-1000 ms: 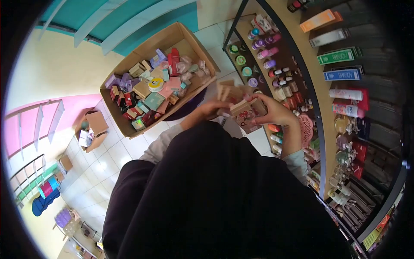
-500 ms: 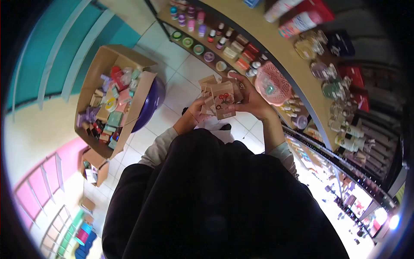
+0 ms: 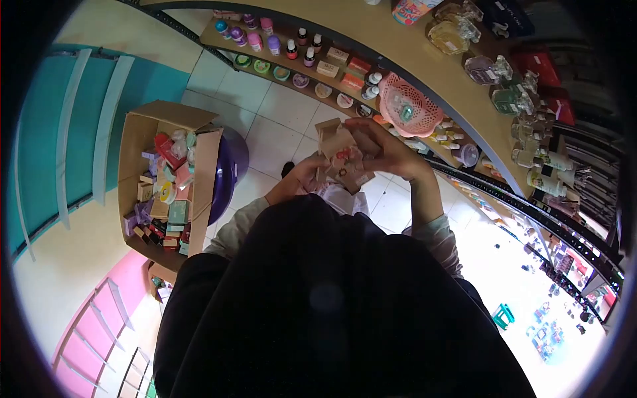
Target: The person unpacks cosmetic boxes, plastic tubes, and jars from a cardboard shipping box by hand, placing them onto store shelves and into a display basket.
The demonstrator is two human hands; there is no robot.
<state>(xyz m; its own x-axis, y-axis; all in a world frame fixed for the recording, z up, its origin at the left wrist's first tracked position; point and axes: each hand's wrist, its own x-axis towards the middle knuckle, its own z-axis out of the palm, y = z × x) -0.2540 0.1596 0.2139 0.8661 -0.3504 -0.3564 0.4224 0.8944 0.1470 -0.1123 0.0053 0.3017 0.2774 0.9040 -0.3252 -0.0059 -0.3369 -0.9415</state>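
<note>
Several small brown cards or flat packets [image 3: 340, 141] are fanned out between my hands, and the front one has a red cherry print. My left hand [image 3: 306, 174] is closed on their lower left edge, fingers bent against them. On the other side, my right hand [image 3: 397, 156] grips them with the thumb in front and the fingers curled round the top right. Below the cards a whitish plastic bag or cloth [image 3: 342, 198] shows; its contents cannot be made out.
A large cardboard box [image 3: 207, 166] full of small cosmetic packages stands at left, against a purple tub [image 3: 232, 166]. Shelves [image 3: 391, 50] hold bottles, jars and a pink basket [image 3: 424, 119]. A small green stool [image 3: 503, 316] is at lower right.
The view has shifted, and the cards have tilted and spread differently between my hands. Both hands keep hold of them.
</note>
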